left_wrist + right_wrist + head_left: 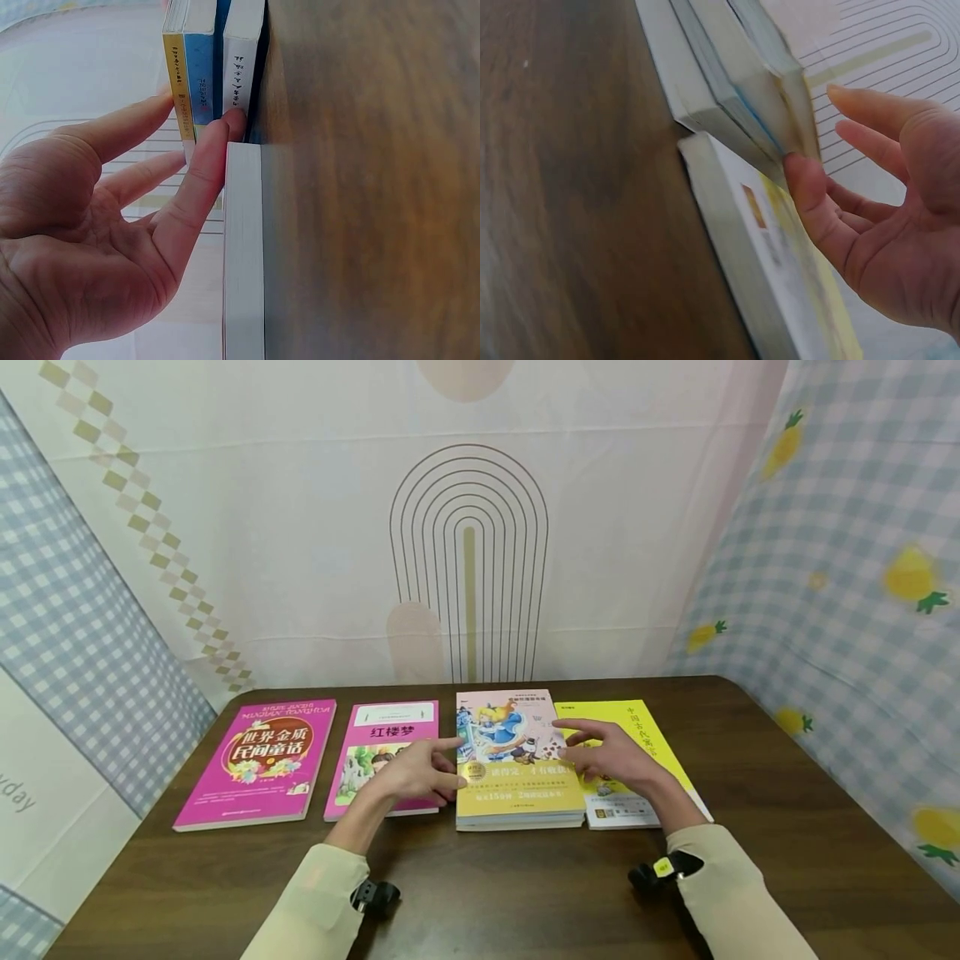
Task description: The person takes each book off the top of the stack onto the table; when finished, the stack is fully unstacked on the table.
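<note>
A stack of books lies on the table between the two hands, topped by a picture book [498, 718] with a pink and yellow cover. In the left wrist view, the stack shows a yellow spine [180, 90], a blue spine [201, 60] and a white spine [238, 82]. The left hand [416, 770] touches the stack's left side with spread fingers, over a magenta book [426, 717]. From the other side, the right hand [611, 758] reaches above a yellow book [663, 747]. Its fingers are spread at the stack's right edge, and one fingertip touches there in the right wrist view.
Another magenta book [213, 789] lies flat at the far left of the brown wooden table [480, 893]. A patterned cloth [315, 543] hangs behind the table, with checked cloth [825, 635] at the right. Each sleeve has a black wrist camera [378, 897] beside it.
</note>
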`<state>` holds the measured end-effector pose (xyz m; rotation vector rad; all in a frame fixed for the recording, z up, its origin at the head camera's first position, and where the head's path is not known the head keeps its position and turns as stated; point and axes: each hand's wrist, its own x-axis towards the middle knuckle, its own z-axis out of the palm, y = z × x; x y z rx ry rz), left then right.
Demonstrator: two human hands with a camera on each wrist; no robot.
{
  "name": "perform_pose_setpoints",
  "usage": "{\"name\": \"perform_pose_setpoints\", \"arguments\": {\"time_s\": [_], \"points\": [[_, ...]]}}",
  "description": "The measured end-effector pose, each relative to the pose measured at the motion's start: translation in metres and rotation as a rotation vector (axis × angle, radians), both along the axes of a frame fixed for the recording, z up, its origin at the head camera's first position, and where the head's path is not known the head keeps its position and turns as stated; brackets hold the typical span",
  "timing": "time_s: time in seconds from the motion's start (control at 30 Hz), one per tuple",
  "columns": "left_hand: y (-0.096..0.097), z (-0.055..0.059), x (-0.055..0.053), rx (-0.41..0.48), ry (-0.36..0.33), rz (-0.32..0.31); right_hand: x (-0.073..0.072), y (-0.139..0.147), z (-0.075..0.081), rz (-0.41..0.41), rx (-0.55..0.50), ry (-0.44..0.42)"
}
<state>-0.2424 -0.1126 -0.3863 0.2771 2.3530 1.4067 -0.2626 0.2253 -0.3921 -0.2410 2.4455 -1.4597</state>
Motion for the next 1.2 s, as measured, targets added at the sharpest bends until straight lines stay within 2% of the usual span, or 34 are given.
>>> {"name": "perform_pose_setpoints", "arguments": {"time_s": [0.33, 0.7, 0.97, 1.2], "points": [[0.004, -0.001, 0.0, -0.004, -0.007, -0.001, -0.007, -0.012, -0.007, -0.071, 0.043, 0.004], [0.002, 0.0, 0.001, -0.001, -0.007, 0.007, -0.013, -0.015, -0.005, -0.045, 0.131, 0.001], [0.001, 0.002, 0.0, -0.01, -0.006, 0.015, -0.015, -0.013, -0.002, -0.015, 0.146, 0.008], [0.002, 0.001, 0.0, -0.025, -0.011, 0.008, -0.014, -0.007, -0.001, 0.006, 0.136, -0.025]]}}
